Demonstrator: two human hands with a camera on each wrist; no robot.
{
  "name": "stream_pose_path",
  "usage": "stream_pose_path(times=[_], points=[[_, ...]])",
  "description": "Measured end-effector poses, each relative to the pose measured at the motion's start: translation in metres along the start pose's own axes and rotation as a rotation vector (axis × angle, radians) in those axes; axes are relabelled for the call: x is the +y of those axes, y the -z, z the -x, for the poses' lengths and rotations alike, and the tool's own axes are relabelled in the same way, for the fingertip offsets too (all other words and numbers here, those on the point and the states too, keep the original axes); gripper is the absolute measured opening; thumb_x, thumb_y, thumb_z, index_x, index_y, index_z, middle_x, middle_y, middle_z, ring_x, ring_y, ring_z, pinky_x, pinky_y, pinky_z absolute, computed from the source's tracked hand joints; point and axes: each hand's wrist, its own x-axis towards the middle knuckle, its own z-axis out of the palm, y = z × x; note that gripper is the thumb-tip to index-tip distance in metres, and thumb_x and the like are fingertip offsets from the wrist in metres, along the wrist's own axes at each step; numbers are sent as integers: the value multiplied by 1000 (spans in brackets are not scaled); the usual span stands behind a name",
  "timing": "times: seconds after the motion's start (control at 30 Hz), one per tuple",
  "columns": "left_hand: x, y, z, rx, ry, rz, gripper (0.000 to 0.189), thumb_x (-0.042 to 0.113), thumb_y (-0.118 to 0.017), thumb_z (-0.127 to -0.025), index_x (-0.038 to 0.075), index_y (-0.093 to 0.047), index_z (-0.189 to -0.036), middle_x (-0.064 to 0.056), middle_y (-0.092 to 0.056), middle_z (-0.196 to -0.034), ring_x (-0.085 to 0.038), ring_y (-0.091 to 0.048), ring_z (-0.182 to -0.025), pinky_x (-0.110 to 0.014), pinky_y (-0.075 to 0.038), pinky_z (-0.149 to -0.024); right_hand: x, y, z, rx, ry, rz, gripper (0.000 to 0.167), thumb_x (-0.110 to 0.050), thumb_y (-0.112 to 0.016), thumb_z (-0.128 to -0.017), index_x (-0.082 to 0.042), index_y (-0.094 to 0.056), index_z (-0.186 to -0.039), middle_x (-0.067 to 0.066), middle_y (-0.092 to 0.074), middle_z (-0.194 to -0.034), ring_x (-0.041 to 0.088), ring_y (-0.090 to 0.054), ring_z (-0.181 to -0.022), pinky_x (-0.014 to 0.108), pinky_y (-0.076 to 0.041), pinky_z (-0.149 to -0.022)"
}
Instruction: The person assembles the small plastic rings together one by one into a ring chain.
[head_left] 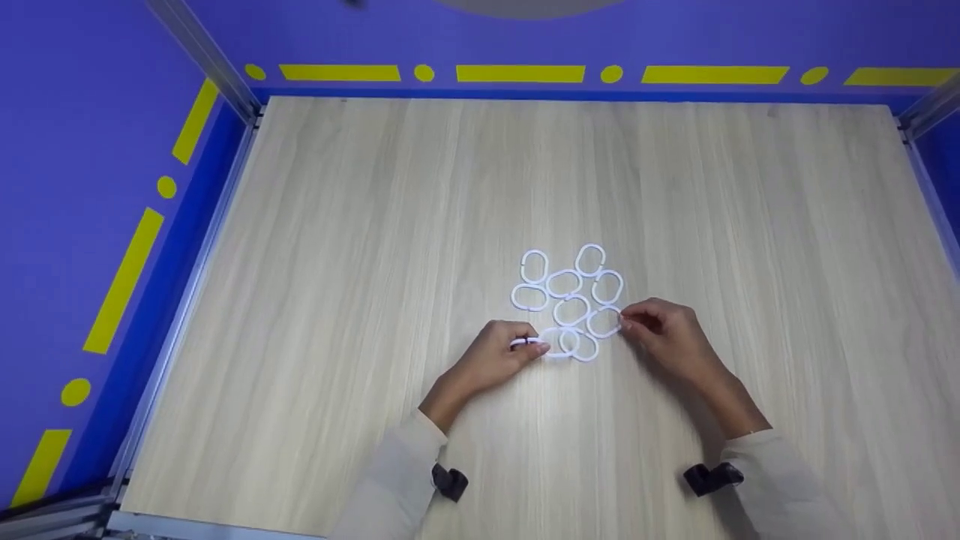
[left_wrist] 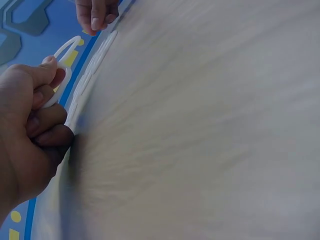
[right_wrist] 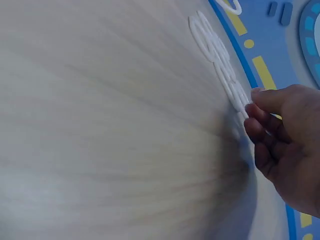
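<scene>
My left hand (head_left: 496, 356) pinches a white plastic oval link (left_wrist: 67, 80) between thumb and curled index finger, raised off the table in the left wrist view. A second white link (left_wrist: 67, 46) extends forward from it; how the two are joined is partly hidden by the fingers. In the head view this one overlaps another link (head_left: 597, 349). With thumb and forefinger, my right hand (head_left: 675, 334) pinches the edge of a white oval link (head_left: 589, 322) at the right side of the group. That link lies close to the tabletop.
Several more white oval links (head_left: 523, 267) lie flat in a loose cluster just beyond the hands, on the light wood-grain table (head_left: 375, 225). Blue panels with yellow marks (head_left: 520, 73) stand along the table's back and left edges.
</scene>
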Motion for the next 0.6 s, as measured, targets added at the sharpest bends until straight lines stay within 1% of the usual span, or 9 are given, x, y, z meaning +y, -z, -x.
stream_pose_path(times=[0.1, 0.17, 0.27, 0.37, 0.47, 0.6], points=[[-1, 0, 0, 0, 2, 5, 23, 18, -70, -96, -1, -69, -83, 8, -47, -67, 1, -37, -60, -16, -30, -57, -2, -5, 0, 14, -24, 76, 22, -7, -82, -84, 0, -73, -102, 10, -68, -86, 11, -55, -76, 16, -44, -66], [0, 0, 0, 0, 0, 8, 22, 17, -70, -96, -2, -70, -84, 8, -47, -67, 1, -37, -61, -16, -30, -57, -5, -10, 0, 29, -53, 122, 31, -14, -85, -82, 0, -70, -104, 10, -64, -85, 16, -54, -77, 22, -43, -66], [-1, 0, 0, -1, -1, 6, 22, 17, -70, -96, -2, -70, -84, 8, -47, -67, 1, -37, -61, -16, -30, -57, -11, -17, 1, 45, -102, 205, 45, -27, -87, -80, 0, -67, -110, 11, -62, -90, 21, -54, -80, 29, -43, -70], [0, 0, 0, -4, 8, 1, 22, 17, -70, -96, -1, -70, -83, 9, -46, -67, 1, -37, -61, -16, -30, -57, -14, -22, 1, 54, -118, 275, 56, -35, -88, -78, 1, -64, -113, 14, -63, -96, 25, -56, -82, 37, -45, -73], [0, -1, 0, -5, 26, 0, 23, 18, -71, -96, 0, -70, -83, 10, -45, -65, 0, -36, -60, -17, -29, -56, -15, -23, -1, 39, -116, 289, 60, -36, -89, -76, 2, -64, -114, 15, -64, -100, 26, -57, -85, 40, -46, -75], [0, -1, 0, -2, 45, -1, 22, 19, -71, -96, 1, -71, -84, 11, -44, -64, 0, -36, -58, -17, -29, -55, -13, -15, -2, -8, -130, 238, 58, -27, -89, -77, 4, -63, -119, 17, -64, -106, 27, -57, -91, 42, -48, -80]])
